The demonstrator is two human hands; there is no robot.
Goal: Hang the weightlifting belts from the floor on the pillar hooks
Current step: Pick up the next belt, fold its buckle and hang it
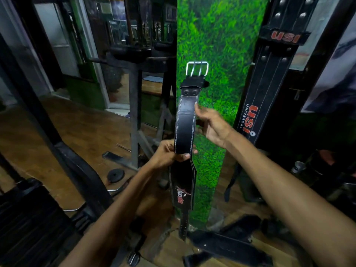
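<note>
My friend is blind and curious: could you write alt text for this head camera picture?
A person holds a black weightlifting belt upright, buckle up, before a grass-patterned pillar; the left hand grips its middle, the right hand touches its edge. Another belt already hangs at right; more belts lie on the floor.

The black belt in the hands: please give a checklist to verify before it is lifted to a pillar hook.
1. Left hand grips the black belt: ok.
2. Right hand grips the belt: cannot tell; fingers touch its edge.
3. Buckle is uppermost: ok.
4. Free hook visible on the green pillar: cannot tell.
5. USI belt already hangs clear to the right: ok.
6. Belts on the floor remain: not ok.
</note>
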